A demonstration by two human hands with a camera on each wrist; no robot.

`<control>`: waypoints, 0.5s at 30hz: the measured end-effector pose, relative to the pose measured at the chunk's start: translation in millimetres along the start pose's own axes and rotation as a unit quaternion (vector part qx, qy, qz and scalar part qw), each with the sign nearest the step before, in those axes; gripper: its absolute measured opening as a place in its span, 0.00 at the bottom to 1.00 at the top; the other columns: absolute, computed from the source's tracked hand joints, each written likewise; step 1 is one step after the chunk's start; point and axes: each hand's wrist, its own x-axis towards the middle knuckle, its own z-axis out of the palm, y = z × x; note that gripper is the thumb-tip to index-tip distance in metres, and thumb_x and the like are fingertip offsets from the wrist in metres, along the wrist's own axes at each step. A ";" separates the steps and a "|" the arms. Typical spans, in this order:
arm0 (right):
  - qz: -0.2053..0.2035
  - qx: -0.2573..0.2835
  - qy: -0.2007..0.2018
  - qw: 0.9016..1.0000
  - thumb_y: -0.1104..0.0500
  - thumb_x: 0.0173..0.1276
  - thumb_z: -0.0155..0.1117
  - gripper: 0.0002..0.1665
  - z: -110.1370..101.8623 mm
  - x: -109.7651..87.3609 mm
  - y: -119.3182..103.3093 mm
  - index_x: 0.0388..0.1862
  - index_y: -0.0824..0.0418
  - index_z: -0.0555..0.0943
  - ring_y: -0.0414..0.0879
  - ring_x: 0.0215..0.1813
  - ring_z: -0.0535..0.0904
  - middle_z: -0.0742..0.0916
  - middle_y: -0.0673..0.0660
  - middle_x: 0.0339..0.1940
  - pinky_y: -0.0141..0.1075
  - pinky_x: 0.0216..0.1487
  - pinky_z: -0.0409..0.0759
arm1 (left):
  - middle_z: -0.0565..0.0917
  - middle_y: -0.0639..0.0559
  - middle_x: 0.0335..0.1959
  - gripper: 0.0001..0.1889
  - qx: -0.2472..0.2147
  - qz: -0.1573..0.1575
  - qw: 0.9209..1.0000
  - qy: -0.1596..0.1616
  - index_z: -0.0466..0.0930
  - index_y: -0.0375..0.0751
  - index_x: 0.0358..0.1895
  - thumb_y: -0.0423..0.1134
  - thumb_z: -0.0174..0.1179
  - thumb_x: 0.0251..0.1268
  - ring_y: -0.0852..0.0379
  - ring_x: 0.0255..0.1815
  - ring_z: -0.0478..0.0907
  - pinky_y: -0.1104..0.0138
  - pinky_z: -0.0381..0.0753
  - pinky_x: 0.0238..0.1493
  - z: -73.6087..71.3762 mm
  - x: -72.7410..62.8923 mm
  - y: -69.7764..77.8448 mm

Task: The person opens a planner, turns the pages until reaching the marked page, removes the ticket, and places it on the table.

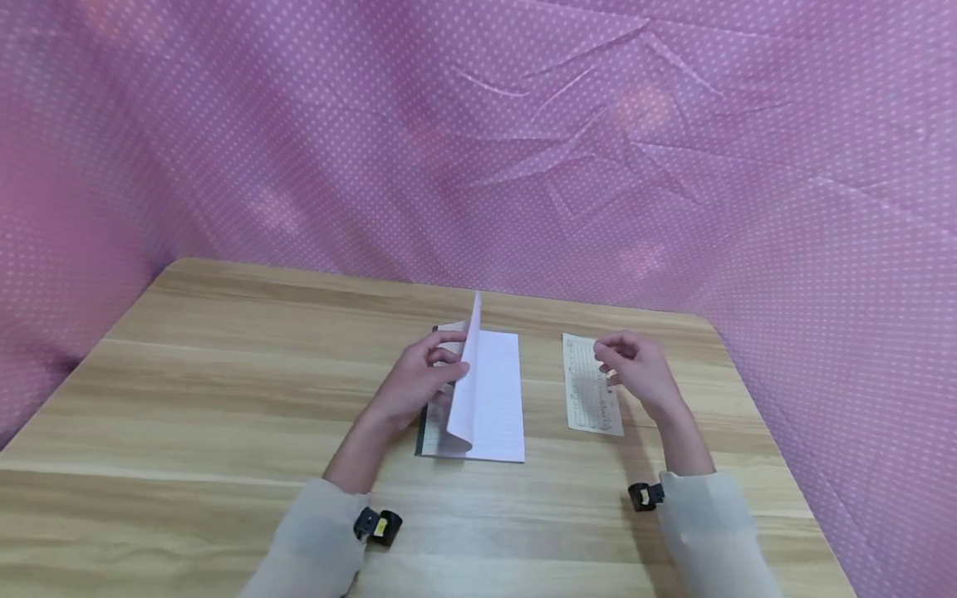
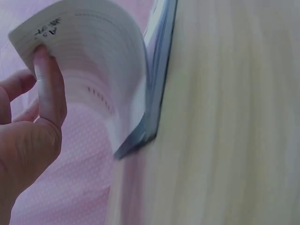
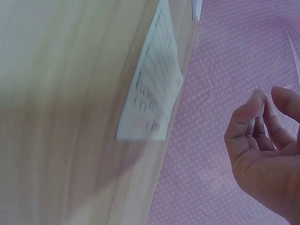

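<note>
A receipt pad (image 1: 499, 397) with a dark bound edge lies on the table, its right part showing a white ruled sheet. My left hand (image 1: 426, 374) holds a lifted page (image 1: 465, 399) that stands up from the pad. Seen from the left wrist, this page (image 2: 103, 47) curves, with printed lines and handwritten marks near the fingertip. To the right lies a loose printed slip (image 1: 586, 386), filled with lines and small writing. Over its right edge hovers my right hand (image 1: 635, 365), fingers loosely bent and holding nothing; the right wrist view shows the slip (image 3: 150, 89) apart from the fingers.
The wooden table (image 1: 224, 399) carries the pad and slip. Behind it and at both sides hangs a pink dotted cloth (image 1: 449, 166). Each sleeve has a black wrist camera, the left camera (image 1: 377, 526) and the right camera (image 1: 645, 496).
</note>
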 end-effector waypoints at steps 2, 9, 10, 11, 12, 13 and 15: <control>-0.008 0.002 -0.005 1.000 0.58 0.77 0.61 0.20 5.5 -0.6 -2.1 0.56 0.74 0.78 0.49 0.40 0.81 0.83 0.66 0.46 0.37 0.37 0.87 | 0.82 0.41 0.45 0.25 0.010 -0.006 1.000 0.002 0.73 0.41 0.69 0.31 0.63 0.69 0.50 0.36 0.82 0.62 0.86 0.32 10.8 2.6 -3.0; -0.040 0.018 -0.011 0.999 0.59 0.75 0.63 0.19 25.9 -0.8 -12.4 0.54 0.74 0.80 0.49 0.38 0.81 0.84 0.61 0.41 0.33 0.32 0.85 | 0.83 0.38 0.45 0.22 0.012 -0.038 0.999 -0.001 0.75 0.29 0.64 0.31 0.63 0.68 0.49 0.35 0.85 0.59 0.90 0.36 41.9 8.5 -14.1; -0.043 0.020 -0.011 0.999 0.59 0.75 0.63 0.18 27.9 -1.0 -14.3 0.54 0.73 0.80 0.50 0.38 0.81 0.84 0.62 0.41 0.33 0.31 0.85 | 0.83 0.39 0.44 0.22 0.016 -0.045 0.999 -0.005 0.76 0.27 0.63 0.31 0.64 0.68 0.50 0.34 0.85 0.59 0.90 0.36 45.4 10.2 -15.5; -0.045 0.021 -0.011 0.999 0.59 0.75 0.63 0.18 29.5 -1.3 -16.1 0.53 0.73 0.80 0.50 0.38 0.82 0.84 0.63 0.41 0.33 0.31 0.84 | 0.83 0.39 0.43 0.22 0.027 -0.051 0.998 -0.010 0.76 0.26 0.63 0.32 0.64 0.68 0.51 0.33 0.85 0.60 0.90 0.36 48.6 12.0 -16.8; -0.048 0.020 -0.011 0.999 0.59 0.75 0.63 0.18 30.7 -1.6 -17.7 0.53 0.73 0.81 0.50 0.38 0.82 0.84 0.64 0.41 0.33 0.31 0.84 | 0.84 0.40 0.40 0.22 0.049 -0.057 0.997 -0.016 0.75 0.25 0.63 0.32 0.64 0.68 0.53 0.31 0.84 0.61 0.89 0.35 51.4 14.2 -18.3; -0.049 0.020 -0.011 0.999 0.59 0.75 0.63 0.18 31.7 -2.0 -19.4 0.53 0.73 0.81 0.50 0.38 0.82 0.84 0.64 0.41 0.33 0.31 0.84 | 0.84 0.42 0.37 0.22 0.072 -0.065 0.995 -0.020 0.76 0.25 0.63 0.32 0.64 0.68 0.54 0.29 0.84 0.63 0.89 0.33 54.1 16.5 -19.7; -0.050 0.019 -0.012 0.999 0.58 0.75 0.63 0.17 32.7 -2.4 -21.8 0.53 0.72 0.81 0.50 0.38 0.82 0.84 0.65 0.42 0.32 0.31 0.84 | 0.84 0.44 0.32 0.23 0.114 -0.077 0.990 -0.024 0.75 0.25 0.63 0.31 0.64 0.68 0.57 0.25 0.83 0.66 0.88 0.31 58.4 20.5 -21.3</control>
